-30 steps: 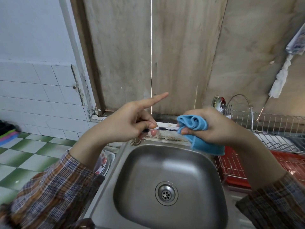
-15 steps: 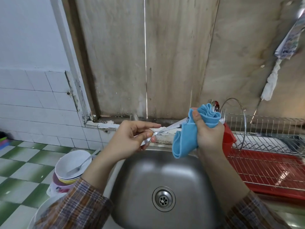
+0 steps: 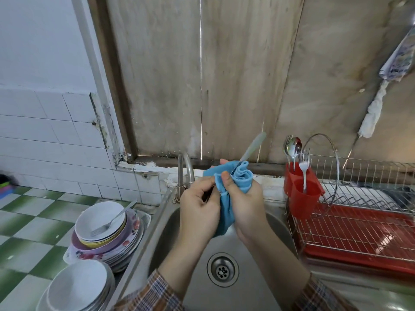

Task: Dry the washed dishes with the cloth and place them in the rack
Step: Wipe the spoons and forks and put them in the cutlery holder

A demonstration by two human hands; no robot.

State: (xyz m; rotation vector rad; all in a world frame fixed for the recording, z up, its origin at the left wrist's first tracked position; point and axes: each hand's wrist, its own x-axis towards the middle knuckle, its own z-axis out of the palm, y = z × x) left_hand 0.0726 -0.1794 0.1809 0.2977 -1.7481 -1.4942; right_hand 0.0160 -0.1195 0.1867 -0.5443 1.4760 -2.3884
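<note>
Two hands above the sink (image 3: 258, 250): fingers of my left hand (image 3: 198, 207) curl round the utensil (image 3: 252, 147) at its lower end, those of my right hand (image 3: 246, 205) clamp the cloth (image 3: 242, 176) round its shaft; a firm, even pull should dry it for the rack (image 3: 359, 225).

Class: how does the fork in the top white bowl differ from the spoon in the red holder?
The fork lies slanted, tines down in the bowl; the spoon stands upright, head up. The fork is left of the sink, the spoon right. Both are metal cutlery.

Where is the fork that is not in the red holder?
Head view: the fork lies in the top white bowl of the stack, left of the sink.
</note>
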